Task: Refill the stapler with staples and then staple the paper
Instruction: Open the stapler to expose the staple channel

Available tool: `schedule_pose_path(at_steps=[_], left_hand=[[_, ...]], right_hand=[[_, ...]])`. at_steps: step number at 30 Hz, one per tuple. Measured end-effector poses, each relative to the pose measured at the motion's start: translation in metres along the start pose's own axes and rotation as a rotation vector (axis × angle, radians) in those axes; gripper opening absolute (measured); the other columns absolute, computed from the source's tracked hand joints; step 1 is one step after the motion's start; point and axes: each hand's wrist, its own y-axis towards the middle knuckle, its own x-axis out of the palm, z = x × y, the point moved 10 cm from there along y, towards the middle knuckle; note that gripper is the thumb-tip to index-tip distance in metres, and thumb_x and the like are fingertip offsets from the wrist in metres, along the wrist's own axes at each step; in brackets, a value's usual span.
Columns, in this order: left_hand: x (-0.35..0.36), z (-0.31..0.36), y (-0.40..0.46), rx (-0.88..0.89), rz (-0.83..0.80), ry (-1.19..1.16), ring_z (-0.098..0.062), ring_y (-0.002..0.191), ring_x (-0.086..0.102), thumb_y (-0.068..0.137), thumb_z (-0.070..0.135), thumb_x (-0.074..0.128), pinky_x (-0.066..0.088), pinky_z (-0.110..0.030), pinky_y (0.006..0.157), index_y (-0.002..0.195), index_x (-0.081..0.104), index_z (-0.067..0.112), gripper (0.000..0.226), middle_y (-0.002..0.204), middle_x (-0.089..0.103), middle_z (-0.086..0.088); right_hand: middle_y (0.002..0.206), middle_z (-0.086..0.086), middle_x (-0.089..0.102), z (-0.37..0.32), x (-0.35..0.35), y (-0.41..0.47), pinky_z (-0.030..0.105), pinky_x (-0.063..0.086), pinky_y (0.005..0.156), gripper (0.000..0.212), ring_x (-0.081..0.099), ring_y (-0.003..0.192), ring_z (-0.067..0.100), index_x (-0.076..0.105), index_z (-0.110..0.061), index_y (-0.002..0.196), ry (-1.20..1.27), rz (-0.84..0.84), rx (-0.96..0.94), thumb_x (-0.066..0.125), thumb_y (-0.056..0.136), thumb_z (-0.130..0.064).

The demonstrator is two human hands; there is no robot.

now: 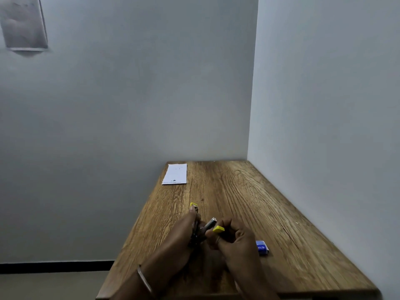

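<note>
A small yellow and metal stapler (205, 224) is swung open above the wooden table (249, 202). My left hand (184, 239) grips its base, whose yellow tip (193, 205) points away from me. My right hand (236, 237) pinches the stapler's yellow top part (218, 229), with the silver staple channel (211, 223) sticking up between the hands. A small blue staple box (262, 247) lies on the table just right of my right hand. White paper (175, 174) lies at the far left corner of the table.
The table stands in a corner, with a wall (324, 126) along its right side and another behind it. Its left edge drops to the floor (43, 286). A sheet (23, 22) hangs on the back wall, top left.
</note>
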Motion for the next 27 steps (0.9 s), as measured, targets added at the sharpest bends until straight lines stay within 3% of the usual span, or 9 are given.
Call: schedule_pose_path(at_steps=[3, 5, 8, 11, 14, 17, 20, 22, 27], left_hand=[[-0.003, -0.004, -0.001, -0.083, 0.009, -0.186, -0.022, 0.064, 0.056, 0.103, 0.043, 0.040, 0.050, -0.032, 0.059, 0.091, 0.060, 0.004, 0.045, 0.076, 0.059, -0.011], [-0.002, -0.002, 0.001, -0.100, 0.012, -0.236, -0.027, 0.077, 0.059, 0.104, 0.040, 0.038, 0.051, -0.039, 0.074, 0.106, 0.061, -0.002, 0.049, 0.094, 0.061, -0.018], [0.000, -0.002, -0.002, -0.062, -0.008, -0.069, -0.035, 0.087, 0.069, 0.103, 0.037, 0.044, 0.056, -0.044, 0.083, 0.115, 0.061, -0.005, 0.047, 0.102, 0.069, -0.024], [0.000, -0.002, -0.006, 0.040, -0.070, 0.131, -0.034, 0.093, 0.071, 0.099, 0.032, 0.053, 0.060, -0.046, 0.083, 0.114, 0.058, -0.004, 0.039, 0.106, 0.069, -0.025], [0.002, -0.001, -0.011, 0.121, -0.146, 0.110, -0.026, 0.078, 0.069, 0.094, 0.023, 0.063, 0.058, -0.034, 0.072, 0.118, 0.048, 0.009, 0.032, 0.104, 0.069, -0.022], [-0.001, 0.002, -0.012, 0.173, -0.163, 0.145, -0.025, 0.096, 0.074, 0.090, 0.021, 0.068, 0.061, -0.032, 0.077, 0.136, 0.043, 0.024, 0.053, 0.117, 0.066, -0.014], [0.006, 0.005, -0.020, 0.257, -0.208, 0.278, -0.011, 0.092, 0.075, 0.087, 0.011, 0.071, 0.060, -0.025, 0.070, 0.127, 0.055, 0.028, 0.047, 0.112, 0.066, 0.000], [0.010, 0.010, -0.025, 0.339, -0.169, 0.401, -0.009, 0.090, 0.074, 0.087, 0.012, 0.070, 0.062, -0.028, 0.071, 0.113, 0.059, 0.029, 0.032, 0.108, 0.069, 0.003], [0.019, 0.021, -0.034, 0.518, -0.121, 0.534, -0.034, 0.097, 0.066, 0.099, 0.012, 0.052, 0.052, -0.055, 0.084, 0.110, 0.056, 0.015, 0.012, 0.107, 0.069, -0.011]], right_hand=[[0.081, 0.005, 0.076, -0.003, 0.003, -0.001, 0.025, 0.055, 0.070, 0.020, 0.072, 0.077, 0.011, 0.067, -0.009, 0.083, -0.031, -0.007, -0.025, 0.084, 0.072, -0.008], [0.083, 0.004, 0.076, -0.005, 0.000, -0.002, 0.025, 0.056, 0.072, 0.022, 0.073, 0.081, 0.013, 0.068, -0.010, 0.083, -0.008, 0.029, -0.026, 0.085, 0.068, -0.015], [0.081, 0.005, 0.077, -0.004, -0.009, -0.002, 0.030, 0.059, 0.072, 0.028, 0.074, 0.078, 0.015, 0.069, -0.013, 0.080, 0.062, 0.109, -0.010, 0.084, 0.061, -0.026], [0.077, 0.005, 0.076, -0.002, -0.017, 0.000, 0.025, 0.058, 0.064, 0.020, 0.073, 0.072, 0.015, 0.070, -0.013, 0.079, 0.090, 0.177, 0.005, 0.085, 0.066, -0.016], [0.077, 0.005, 0.076, 0.000, -0.021, 0.000, 0.035, 0.060, 0.068, 0.017, 0.073, 0.074, 0.018, 0.071, -0.019, 0.077, 0.082, 0.225, 0.014, 0.085, 0.068, -0.015], [0.078, 0.006, 0.076, 0.001, -0.023, 0.000, 0.042, 0.060, 0.073, 0.023, 0.074, 0.078, 0.022, 0.071, -0.021, 0.076, 0.108, 0.254, 0.024, 0.083, 0.058, -0.030], [0.078, 0.006, 0.076, -0.003, -0.022, -0.001, 0.039, 0.060, 0.069, 0.021, 0.074, 0.077, 0.022, 0.071, -0.019, 0.076, 0.095, 0.252, -0.005, 0.086, 0.061, -0.024], [0.077, 0.000, 0.076, -0.010, -0.018, -0.003, 0.023, 0.058, 0.063, 0.018, 0.073, 0.074, 0.012, 0.071, -0.021, 0.075, 0.047, 0.231, -0.053, 0.086, 0.067, -0.014], [0.084, -0.009, 0.077, -0.030, -0.004, -0.007, 0.013, 0.054, 0.065, 0.018, 0.073, 0.079, 0.004, 0.077, -0.027, 0.081, 0.023, 0.156, -0.137, 0.082, 0.064, -0.032]])
